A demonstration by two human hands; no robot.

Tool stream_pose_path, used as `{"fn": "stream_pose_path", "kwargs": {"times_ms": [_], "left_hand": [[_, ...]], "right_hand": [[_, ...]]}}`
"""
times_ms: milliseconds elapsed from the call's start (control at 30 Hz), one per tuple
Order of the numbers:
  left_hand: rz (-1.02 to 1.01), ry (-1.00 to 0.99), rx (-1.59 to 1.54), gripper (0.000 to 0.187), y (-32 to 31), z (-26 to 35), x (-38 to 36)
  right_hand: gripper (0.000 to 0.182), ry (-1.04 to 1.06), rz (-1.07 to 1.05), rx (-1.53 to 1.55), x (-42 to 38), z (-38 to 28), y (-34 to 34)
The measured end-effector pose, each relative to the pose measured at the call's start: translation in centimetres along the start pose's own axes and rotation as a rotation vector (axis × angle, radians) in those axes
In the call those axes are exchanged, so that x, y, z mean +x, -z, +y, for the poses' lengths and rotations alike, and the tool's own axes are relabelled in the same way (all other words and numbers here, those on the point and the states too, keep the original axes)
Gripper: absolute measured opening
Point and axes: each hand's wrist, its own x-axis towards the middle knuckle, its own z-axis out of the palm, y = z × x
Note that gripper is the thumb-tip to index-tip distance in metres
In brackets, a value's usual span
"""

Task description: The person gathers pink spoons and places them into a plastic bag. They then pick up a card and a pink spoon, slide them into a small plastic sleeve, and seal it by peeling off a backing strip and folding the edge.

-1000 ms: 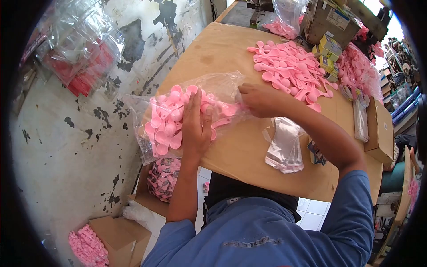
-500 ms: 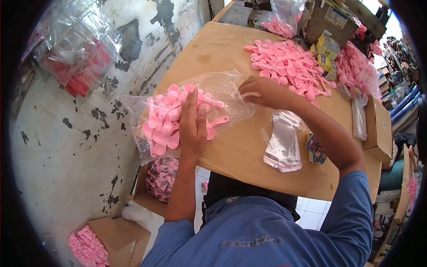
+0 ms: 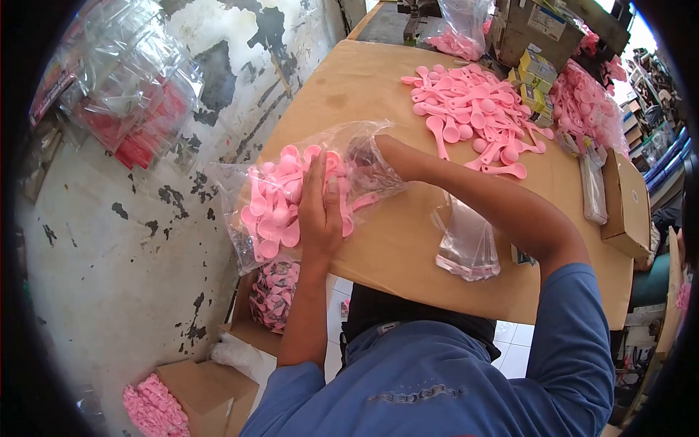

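A clear plastic bag (image 3: 326,137) of pink measuring spoons (image 3: 271,207) lies on the left side of the brown-covered table (image 3: 393,251). My left hand (image 3: 319,211) rests flat over the bag with its fingers stretched out, pressing near the spoons. From the right, my right hand (image 3: 380,154) reaches into the mouth of the bag; film covers its fingers, so I cannot tell whether they hold anything. A loose pile of pink spoons (image 3: 473,109) lies farther back to the right.
Flat clear sleeves (image 3: 470,240) lie near my right forearm. Yellow boxes (image 3: 537,73), a bagged batch of pink spoons (image 3: 586,105) and a cardboard box (image 3: 625,200) line the right edge. The peeling wall (image 3: 138,211) stands close on the left, with hanging plastic packs (image 3: 127,95).
My right hand has moved left, from the bag's edge into its mouth. My left hand stays on the bag. Several spoons at the near edge of the loose pile lie differently.
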Motion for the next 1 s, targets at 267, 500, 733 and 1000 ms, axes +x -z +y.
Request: {"fn": "stream_pose_path", "kwargs": {"times_ms": [267,500,733,1000], "left_hand": [[0.038,-0.026,-0.104,0.050,0.0,-0.7,-0.1],[0.025,0.039,-0.118,0.049,0.3,-0.1,-0.3],[0.017,0.065,-0.161,0.048,0.2,0.0,-0.3],[0.020,0.049,-0.111,0.048,0.0,-0.2,-0.1]], "right_hand": [[0.033,-0.405,0.158,0.196,-1.5,-5.0,1.3],[0.027,-0.648,0.091,0.526,-3.8,-3.5,6.6],[0.027,-0.689,0.316,0.382,-9.3,-3.3,14.6],[0.038,-0.138,0.797,-0.763,-10.8,0.1,13.9]]}}
